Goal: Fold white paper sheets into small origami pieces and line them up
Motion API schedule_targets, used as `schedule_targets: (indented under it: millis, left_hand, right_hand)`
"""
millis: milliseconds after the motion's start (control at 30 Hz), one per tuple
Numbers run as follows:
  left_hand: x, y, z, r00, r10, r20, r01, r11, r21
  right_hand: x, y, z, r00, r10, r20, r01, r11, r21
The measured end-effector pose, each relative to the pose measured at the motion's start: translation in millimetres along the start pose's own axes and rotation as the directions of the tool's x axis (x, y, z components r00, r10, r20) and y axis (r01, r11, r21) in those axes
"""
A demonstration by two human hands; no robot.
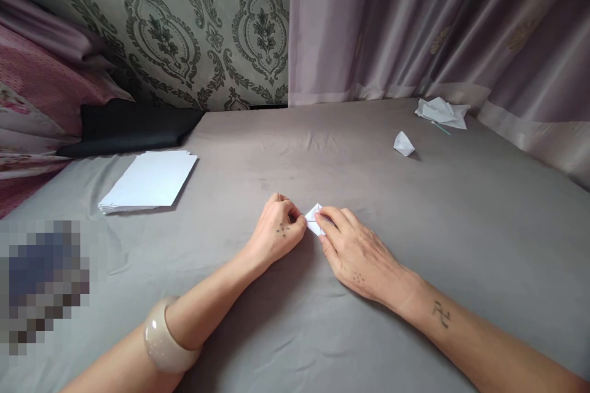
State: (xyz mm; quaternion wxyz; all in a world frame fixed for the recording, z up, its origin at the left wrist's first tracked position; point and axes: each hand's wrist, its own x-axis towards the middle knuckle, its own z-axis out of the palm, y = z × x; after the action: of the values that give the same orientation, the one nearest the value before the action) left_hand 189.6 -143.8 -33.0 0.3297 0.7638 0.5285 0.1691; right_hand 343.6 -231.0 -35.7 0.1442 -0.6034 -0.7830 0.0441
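A small folded piece of white paper (314,225) with crease lines lies on the grey sheet in front of me, partly hidden by my fingers. My left hand (279,227) is closed in a pinch at the paper's left corner. From the right, my right hand (357,242) grips the paper, its index finger across the top and its thumb at the lower edge. Much of the paper's right side is covered by that hand.
A stack of white paper sheets (150,179) lies to the left, near a black folded cloth (133,126). At the far right are a small folded paper shape (404,144), a pile of folded papers (441,113) and a thin green stick (442,128). Curtains (391,24) hang behind.
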Motion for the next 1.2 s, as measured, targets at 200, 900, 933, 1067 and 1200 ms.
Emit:
schedule_targets:
  millis: [200,900,933,1067,1200]
  left_hand:
    - [-11.3,-10.1,5.5,0.927,0.370,-0.062,-0.352,0.914,0.200]
    - [-29.6,-9.8,-4.4,0.837,0.508,0.204,-0.541,0.710,0.451]
    - [-27.8,-9.1,-5.1,0.850,0.502,0.162,-0.522,0.754,0.399]
    - [-12.8,-6.2,-3.3,0.942,0.335,0.028,-0.333,0.919,0.209]
    - [-0.2,-5.8,2.0,0.982,0.186,0.009,-0.187,0.980,0.072]
  right_hand:
    - [0.3,0.0,3.4,0.998,-0.054,-0.021,0.053,0.997,-0.052]
    - [-4.4,0.6,-3.7,0.997,-0.009,-0.073,0.013,0.998,0.061]
    - [-3.5,1.3,-3.8,0.996,0.000,-0.084,0.006,0.997,0.073]
    - [6.7,6.6,2.0,0.988,0.066,-0.136,-0.050,0.991,0.122]
    - [16.6,14.0,10.4,0.972,0.122,-0.201,-0.076,0.972,0.222]
